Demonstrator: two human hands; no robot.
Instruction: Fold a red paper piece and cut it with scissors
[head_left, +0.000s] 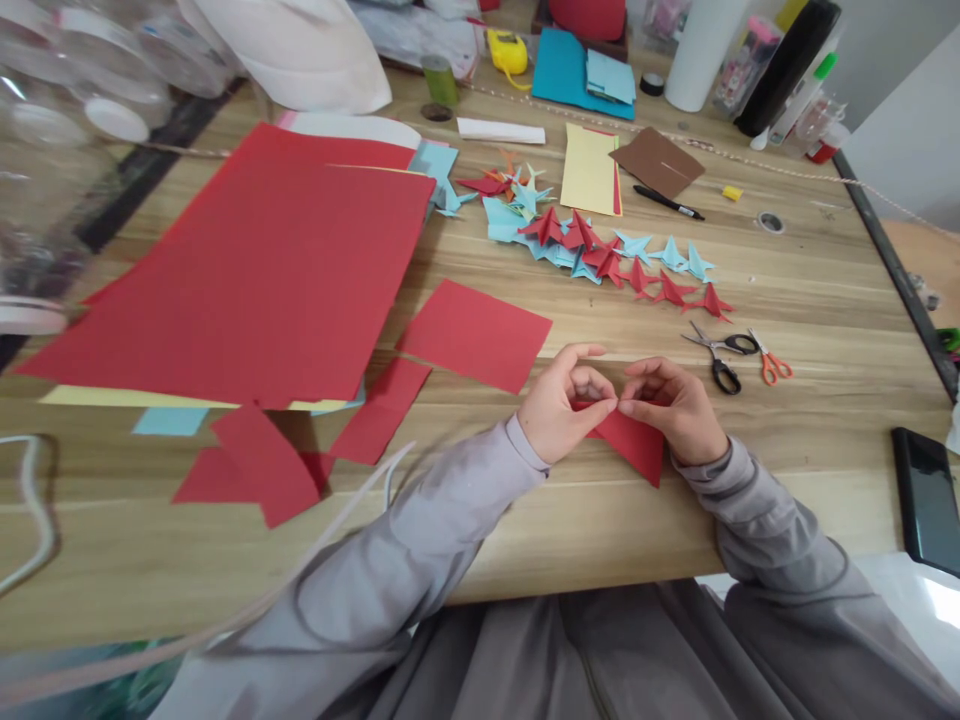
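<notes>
Grey sleeves reach in from the near edge of the wooden desk (825,300), and both hands meet over a small folded red paper (636,443). The left hand (559,405) pinches the paper's upper edge between thumb and forefinger; the right hand (671,408) is closed on the same edge, its fingertips touching the left's. The paper is matte and creased, and its pointed lower corner sticks out below the right hand towards the near edge.

Left of the left hand lie flat red offcuts: a square piece (476,333) just beyond it, and smaller angular scraps (259,465) farther left. Past these, a large red sheet (247,270) covers yellow and pale blue sheets beneath it. Right of the right hand the wood grain is bare, up to a dark phone (926,497) at the desk's right edge.

Just beyond the right hand lie black-handled scissors (721,355) and smaller orange-handled scissors (770,362), near each other. Farther out runs a row of spiky folded paper shapes (622,260) in red and pale blue, touching or overlapping. Beyond them lie a black pen (667,203), a brown sheet (658,162), a yellow sheet (589,168) and a blue folder (570,70).
</notes>
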